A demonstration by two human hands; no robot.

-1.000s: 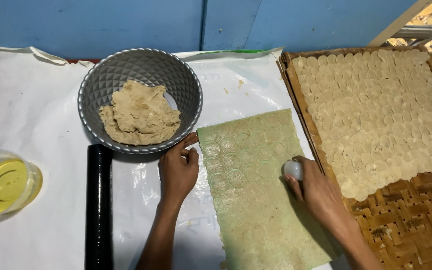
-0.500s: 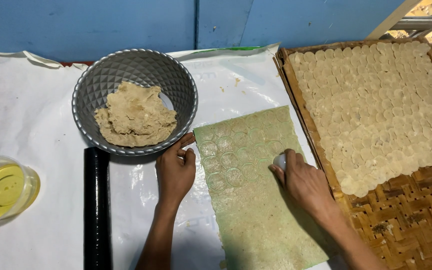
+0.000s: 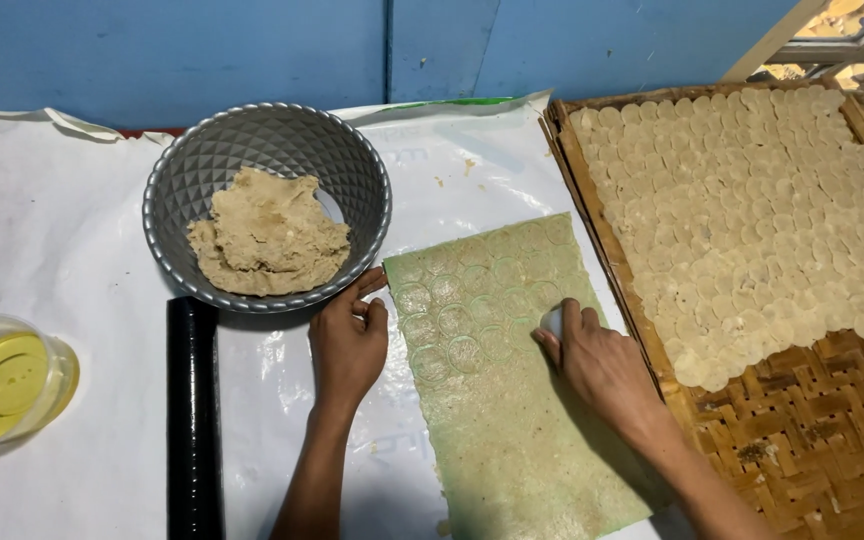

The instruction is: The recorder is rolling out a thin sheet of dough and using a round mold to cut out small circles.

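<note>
A thin greenish sheet of rolled dough (image 3: 502, 400) lies on the white table cover, stamped with several round marks in its upper half. My right hand (image 3: 597, 360) presses a small white round cutter (image 3: 552, 322) into the sheet near its right edge. Beside the sheet's left edge rests my left hand (image 3: 347, 340), fingers curled, knuckles on the cover, holding nothing.
A grey faceted bowl (image 3: 352, 170) with a lump of tan dough (image 3: 267, 235) stands behind the left hand. A black rolling pin (image 3: 192, 420) lies to its left, a clear container of yellow oil (image 3: 2, 385) farther left. A woven bamboo tray (image 3: 812, 430) with several round dough discs (image 3: 742, 210) is at right.
My right hand with the cutter has moved left from the sheet's right edge onto the sheet. The left hand has stayed at the sheet's left edge.
</note>
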